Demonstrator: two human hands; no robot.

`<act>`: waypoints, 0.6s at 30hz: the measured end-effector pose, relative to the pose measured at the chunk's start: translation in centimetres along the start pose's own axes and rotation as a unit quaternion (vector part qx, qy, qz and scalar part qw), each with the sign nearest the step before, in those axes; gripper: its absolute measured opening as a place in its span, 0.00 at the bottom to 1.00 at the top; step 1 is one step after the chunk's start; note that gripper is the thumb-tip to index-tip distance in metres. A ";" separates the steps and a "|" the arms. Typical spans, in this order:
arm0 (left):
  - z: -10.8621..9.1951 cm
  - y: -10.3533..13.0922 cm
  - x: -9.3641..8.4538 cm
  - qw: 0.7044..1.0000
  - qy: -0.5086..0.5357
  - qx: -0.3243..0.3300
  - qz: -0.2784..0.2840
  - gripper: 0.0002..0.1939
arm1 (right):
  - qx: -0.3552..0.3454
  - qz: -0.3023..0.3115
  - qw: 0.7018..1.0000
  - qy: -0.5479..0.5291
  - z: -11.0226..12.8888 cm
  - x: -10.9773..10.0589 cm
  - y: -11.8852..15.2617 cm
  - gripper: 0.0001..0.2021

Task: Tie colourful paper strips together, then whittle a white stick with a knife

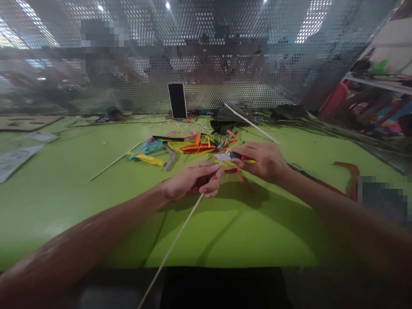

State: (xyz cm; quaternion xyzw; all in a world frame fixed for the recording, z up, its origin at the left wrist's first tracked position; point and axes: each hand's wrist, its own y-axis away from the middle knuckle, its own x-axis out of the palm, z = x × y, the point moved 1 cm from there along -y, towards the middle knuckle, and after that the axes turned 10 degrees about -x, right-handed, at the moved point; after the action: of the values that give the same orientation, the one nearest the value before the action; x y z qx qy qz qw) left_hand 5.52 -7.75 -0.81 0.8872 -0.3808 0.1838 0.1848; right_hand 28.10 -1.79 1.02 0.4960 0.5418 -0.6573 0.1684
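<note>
My left hand [196,180] is closed round a long thin pale stick [180,234], whose lower end runs down past the table's front edge. My right hand [262,161] grips a knife with a dark and red handle [236,155]. The knife's blade [222,157] points left, close above the stick's upper end at my left fingertips; whether they touch I cannot tell. Behind my hands lies a loose pile of coloured strips [196,148], with yellow, orange, blue and purple among them. Red-orange strips [246,182] lie beneath my right hand.
A phone [177,101] stands against the perforated metal screen [206,64]. Pale sticks lie at left [114,162] and behind my right hand [251,123]. Dark leaf strips [337,133] spread over the green table [80,193] at right. Paper sheets [19,161] lie far left.
</note>
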 end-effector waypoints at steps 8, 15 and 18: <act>0.2 -0.1 -0.4 1.000 0.010 0.007 -0.019 0.15 | 0.001 0.011 0.999 0.035 -0.4 0.0 0.1 0.27; 0.3 -0.1 -0.2 0.998 -0.001 0.025 -0.050 0.14 | 0.016 0.022 0.999 0.027 -1.6 0.5 0.2 0.27; 0.7 0.4 0.4 0.999 -0.052 -0.012 -0.009 0.14 | 0.084 -0.041 0.995 0.029 -4.4 -0.3 0.6 0.29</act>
State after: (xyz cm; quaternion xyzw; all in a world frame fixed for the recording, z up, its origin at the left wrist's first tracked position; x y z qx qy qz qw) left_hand 5.63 -8.56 -1.16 0.8967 -0.3840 0.1313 0.1769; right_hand 30.75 1.79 1.25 0.5049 0.5094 -0.6918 0.0833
